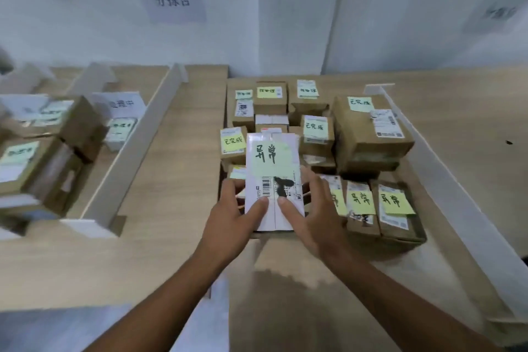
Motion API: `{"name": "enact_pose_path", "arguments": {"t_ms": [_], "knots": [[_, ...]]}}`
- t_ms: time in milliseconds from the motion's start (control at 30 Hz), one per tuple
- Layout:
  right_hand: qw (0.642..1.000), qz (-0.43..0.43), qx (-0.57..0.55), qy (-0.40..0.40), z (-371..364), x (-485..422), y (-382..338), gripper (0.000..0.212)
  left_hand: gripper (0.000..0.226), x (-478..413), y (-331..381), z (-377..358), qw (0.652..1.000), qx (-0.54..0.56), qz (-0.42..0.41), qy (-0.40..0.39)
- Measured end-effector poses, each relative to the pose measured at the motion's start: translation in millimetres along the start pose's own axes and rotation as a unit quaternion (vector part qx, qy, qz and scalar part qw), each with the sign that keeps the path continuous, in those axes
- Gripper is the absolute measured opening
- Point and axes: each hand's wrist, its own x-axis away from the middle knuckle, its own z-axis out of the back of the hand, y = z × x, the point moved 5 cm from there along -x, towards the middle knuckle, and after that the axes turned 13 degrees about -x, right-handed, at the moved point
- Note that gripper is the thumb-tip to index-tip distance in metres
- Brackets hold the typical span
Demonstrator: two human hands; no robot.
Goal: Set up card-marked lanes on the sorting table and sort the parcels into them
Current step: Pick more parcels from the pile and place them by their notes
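Both hands grip a white parcel over a pile of labelled boxes on the sorting table.

Far to the left of the hands, brown boxes [43, 157] with pale green notes sit in a lane bounded by a white divider [134, 148], with a white lane card [120, 104] standing behind them. The left hand [234, 217] clasps the white parcel [273, 180] on its left edge, thumb pressed flat on top; the right hand [311, 214] clasps the opposite edge likewise. The parcel bears a green note with black handwriting and a barcode label. Beyond the hands lie small noted cartons [270, 96]; just right of the right hand sit two yellow-noted boxes [394, 208], and farther right a second white divider [445, 180] runs along the wooden table [177, 180].
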Motion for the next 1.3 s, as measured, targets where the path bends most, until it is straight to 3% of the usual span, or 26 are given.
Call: {"name": "enact_pose_path", "arguments": {"t_ms": [167,367,567,800,1000,1300], "knots": [[0.99,0.064,-0.07,-0.103,-172.5,8.1,-81.6,0.056,0.057,51.0,-59.5,175.2,0.994,-0.02,-0.008,0.104],[0.974,0.126,-0.077,-0.171,-386.0,53.3,-162.7,0.063,0.054,137.5,-141.3,368.3,0.974,-0.073,0.016,0.215],[0.96,0.126,-0.095,-0.232,-546.5,88.3,-218.3,0.068,0.059,186.7,-216.7,501.8,0.95,-0.083,0.088,0.287],[0.963,0.104,-0.048,-0.245,-676.6,59.3,-213.7,0.066,0.057,153.9,-301.3,590.0,0.946,-0.087,0.101,0.296],[0.956,0.057,-0.092,-0.274,-801.5,10.5,-176.6,0.064,0.052,87.1,-377.5,664.0,0.936,-0.142,0.116,0.3],[0.958,-0.005,-0.069,-0.278,-942.3,-47.1,-152.1,0.084,0.042,-6.8,-472.7,771.7,0.96,-0.123,0.156,0.198]]}}
